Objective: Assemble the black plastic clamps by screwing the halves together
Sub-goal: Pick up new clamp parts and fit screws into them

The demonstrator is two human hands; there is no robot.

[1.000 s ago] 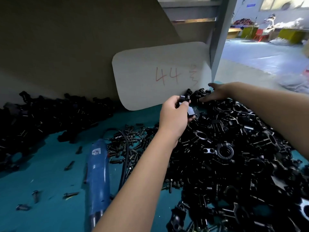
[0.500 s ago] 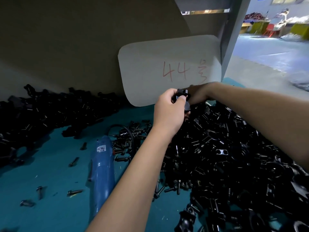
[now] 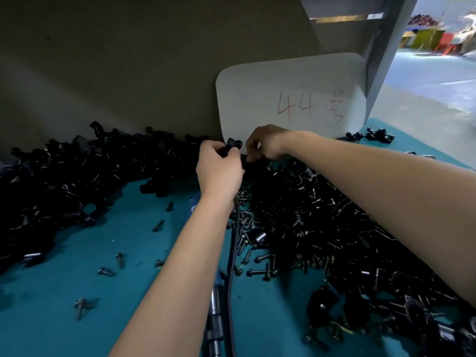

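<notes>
My left hand (image 3: 219,168) grips a black clamp half (image 3: 233,146) held up in front of the white card. My right hand (image 3: 265,144) is just to its right, fingers curled down and pinching a small black part at the top of the heap; what it pinches is mostly hidden. A big heap of black clamp parts (image 3: 334,228) fills the right side of the teal table. Another pile of black clamps (image 3: 64,181) lies along the back left. Loose bolts (image 3: 260,258) are scattered between my forearms.
A white card marked "44" (image 3: 291,99) leans on the brown back wall. The electric screwdriver (image 3: 215,323) and its black cable (image 3: 233,253) lie under my left forearm. Stray bolts (image 3: 108,271) dot the teal table (image 3: 77,318). A grey post (image 3: 386,47) stands at back right.
The camera has swung right, so the scene and both hands sit further left. My right hand stays close beside the clamp half in my left hand. The screwdriver is now mostly hidden under my left forearm.
</notes>
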